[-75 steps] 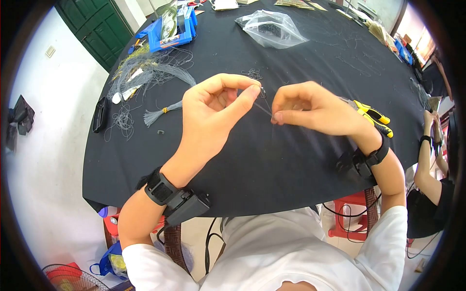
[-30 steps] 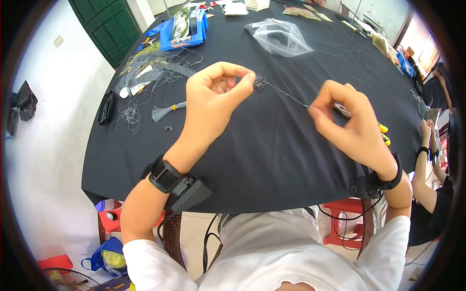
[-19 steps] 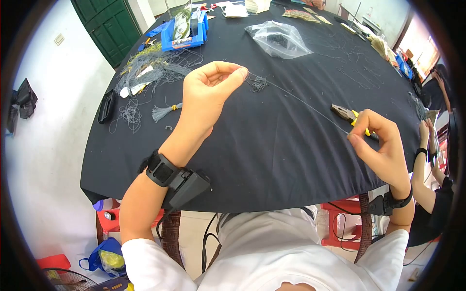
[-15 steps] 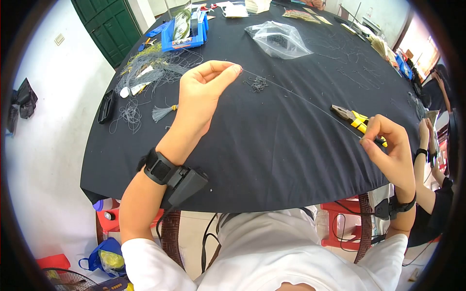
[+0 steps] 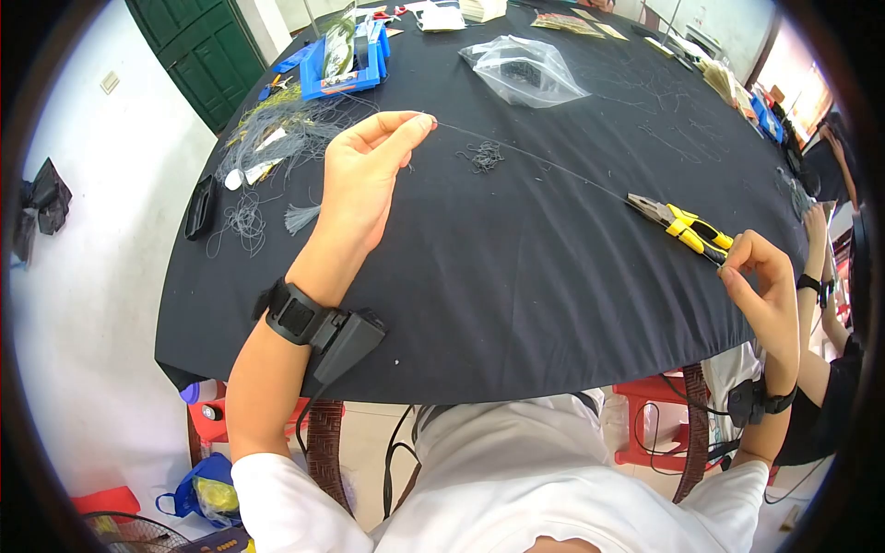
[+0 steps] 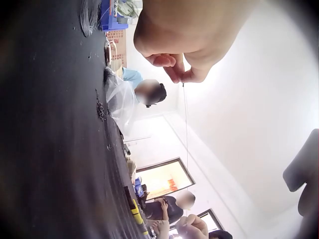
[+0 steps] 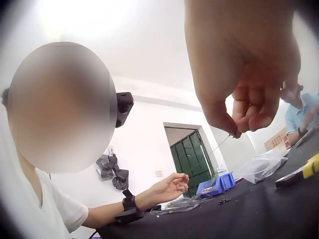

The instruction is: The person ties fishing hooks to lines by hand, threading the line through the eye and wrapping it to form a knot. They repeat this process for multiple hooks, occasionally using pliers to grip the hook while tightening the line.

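Observation:
A thin line (image 5: 544, 162) stretches between the two hands above the black cloth. The left hand (image 5: 369, 166) pinches one end between thumb and forefinger; in the left wrist view that hand (image 6: 194, 40) has the line (image 6: 186, 119) running down from its fingertips. At the right, the right hand (image 5: 767, 290) pinches the other end, and the right wrist view shows this hand (image 7: 244, 74) with thumb and fingertips together. Below the line lies a small dark tangle (image 5: 483, 157). Yellow-and-black pliers (image 5: 687, 226) rest just beyond the right fingertips.
Loose grey line (image 5: 286, 129), a bundle (image 5: 300, 217) and a black case (image 5: 201, 207) lie at the left. Farther back are a blue bin (image 5: 346, 83) and a clear plastic bag (image 5: 525, 72). Another person's hands (image 5: 817, 230) show at the right edge.
The hands have moved apart, the left one to the left, the right one rightward and nearer the body. The line between them has lengthened, and the pliers have come into full view.

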Demonstrator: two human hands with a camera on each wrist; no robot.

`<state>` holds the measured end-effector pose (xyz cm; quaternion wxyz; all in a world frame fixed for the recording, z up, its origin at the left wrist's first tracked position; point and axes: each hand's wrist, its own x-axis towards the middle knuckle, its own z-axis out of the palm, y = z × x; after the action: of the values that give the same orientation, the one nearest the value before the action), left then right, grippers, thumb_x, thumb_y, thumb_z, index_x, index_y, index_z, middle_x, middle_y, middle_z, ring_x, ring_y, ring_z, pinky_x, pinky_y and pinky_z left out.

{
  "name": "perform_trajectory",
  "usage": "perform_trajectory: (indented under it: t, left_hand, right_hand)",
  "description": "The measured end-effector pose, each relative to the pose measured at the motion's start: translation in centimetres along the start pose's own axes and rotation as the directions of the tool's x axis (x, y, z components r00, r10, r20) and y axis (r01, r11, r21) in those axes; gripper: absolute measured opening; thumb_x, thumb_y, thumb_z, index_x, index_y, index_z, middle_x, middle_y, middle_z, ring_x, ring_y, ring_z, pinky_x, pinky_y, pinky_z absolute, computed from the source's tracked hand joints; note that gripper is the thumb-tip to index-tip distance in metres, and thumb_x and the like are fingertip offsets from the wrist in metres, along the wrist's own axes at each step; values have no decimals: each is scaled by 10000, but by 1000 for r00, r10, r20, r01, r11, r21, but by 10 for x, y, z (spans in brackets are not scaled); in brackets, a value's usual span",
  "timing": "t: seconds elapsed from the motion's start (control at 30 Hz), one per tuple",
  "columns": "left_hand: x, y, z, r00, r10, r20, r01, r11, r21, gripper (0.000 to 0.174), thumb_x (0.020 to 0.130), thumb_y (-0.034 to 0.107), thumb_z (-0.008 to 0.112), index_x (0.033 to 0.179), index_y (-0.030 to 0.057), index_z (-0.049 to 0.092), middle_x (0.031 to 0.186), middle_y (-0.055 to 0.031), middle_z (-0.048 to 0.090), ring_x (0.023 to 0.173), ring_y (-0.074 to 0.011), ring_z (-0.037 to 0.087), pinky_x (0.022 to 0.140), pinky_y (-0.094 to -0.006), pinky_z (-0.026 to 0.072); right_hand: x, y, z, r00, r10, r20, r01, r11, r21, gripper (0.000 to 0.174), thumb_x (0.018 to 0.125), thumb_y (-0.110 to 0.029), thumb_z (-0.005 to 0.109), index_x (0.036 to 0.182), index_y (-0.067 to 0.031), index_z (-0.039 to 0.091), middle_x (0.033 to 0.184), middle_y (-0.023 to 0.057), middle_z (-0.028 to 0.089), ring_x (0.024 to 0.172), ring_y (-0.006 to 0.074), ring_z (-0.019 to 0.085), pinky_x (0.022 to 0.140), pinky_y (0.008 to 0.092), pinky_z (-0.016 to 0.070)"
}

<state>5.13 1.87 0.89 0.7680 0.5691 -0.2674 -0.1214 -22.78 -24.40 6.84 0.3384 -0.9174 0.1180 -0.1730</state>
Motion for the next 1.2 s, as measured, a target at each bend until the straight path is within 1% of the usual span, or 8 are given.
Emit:
perform_trajectory:
  t: [0.2,0.43,0.57,0.6,0.77,0.93,1.03,1.2]
  left_hand:
    - [3,-1,-1,997,59,-55,-58,998,9,165,803,113,695,925,5,670,864,-17,664,729,-21,512,635,-176,375]
    - [-5,14,10,979,190,-71,-188,982,37,156,806,67,687,941,-9,672,864,-52,668,820,-72,597,763,-198,458]
    - [-12,20,17,951,309,5,-308,948,82,126,809,15,668,929,-21,675,899,-70,669,848,-92,613,788,-210,484]
    - [-14,21,18,940,339,31,-341,935,94,119,809,3,664,924,-24,675,907,-73,669,850,-95,615,784,-211,490]
    - [-19,25,25,884,451,121,-466,868,169,113,794,-11,675,906,-26,676,917,-78,669,818,-95,609,734,-205,483]
    - [-22,23,27,851,490,192,-524,822,225,116,780,-17,684,897,-10,683,928,-77,671,784,-79,586,658,-195,432]
    - [-22,23,27,839,500,213,-541,808,235,117,777,-14,688,893,-3,686,935,-77,671,782,-77,578,643,-198,412]
    - [-22,21,28,845,492,208,-531,817,226,112,779,-4,690,891,3,688,943,-75,671,799,-80,576,648,-203,411]
  right_hand:
    - [4,14,-3,998,65,-2,-65,998,-1,130,769,-76,604,715,-27,497,687,-20,452,685,65,405,648,222,314]
    - [8,28,15,996,83,42,-76,984,-159,92,746,-108,670,737,-35,615,728,-6,594,691,68,461,660,215,337]
    - [24,22,27,994,-10,104,28,984,-176,111,720,-89,700,772,-9,643,725,17,643,611,101,521,592,227,386]
    - [27,17,31,996,-75,51,84,973,-215,100,746,-66,676,803,10,643,735,34,650,632,111,571,603,237,432]
    - [58,7,55,984,-158,83,149,983,107,107,825,-15,583,903,27,643,858,78,673,786,127,633,708,239,475]
    - [81,-41,96,942,-321,98,206,784,586,158,867,-57,567,988,26,624,888,59,661,830,97,612,725,212,465]
    - [91,-61,111,940,-336,59,251,798,547,193,855,-119,613,992,16,619,872,63,656,728,82,620,599,199,455]
    - [94,-76,111,935,-283,215,60,721,690,215,866,-136,607,1011,22,590,893,98,661,691,116,639,533,192,456]
